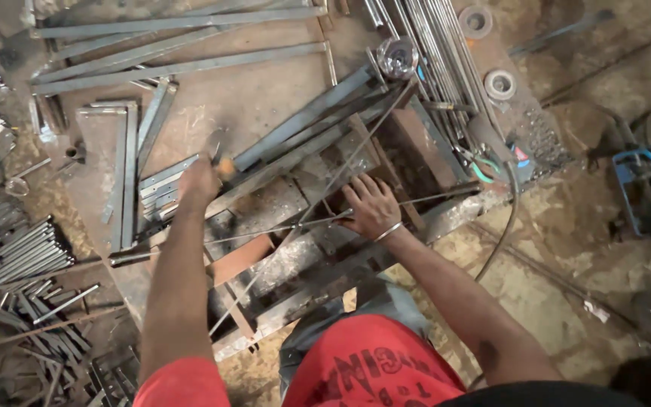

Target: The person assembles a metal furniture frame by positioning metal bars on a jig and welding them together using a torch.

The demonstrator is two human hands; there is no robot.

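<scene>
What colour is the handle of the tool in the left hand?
Orange, as far as the head view shows; the left hand covers most of the tool handle.

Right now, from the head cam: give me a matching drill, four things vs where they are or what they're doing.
Things:
1. left hand
2. right hand
3. grinding discs
4. blue-framed machine

Places/states:
A. on the floor at the far right
B. gripping an orange-handled tool
C. pressed flat on the thin steel rods
D. lying on the steel plate, upper right

Pairs: 1-B, 2-C, 3-D, 4-A
</scene>
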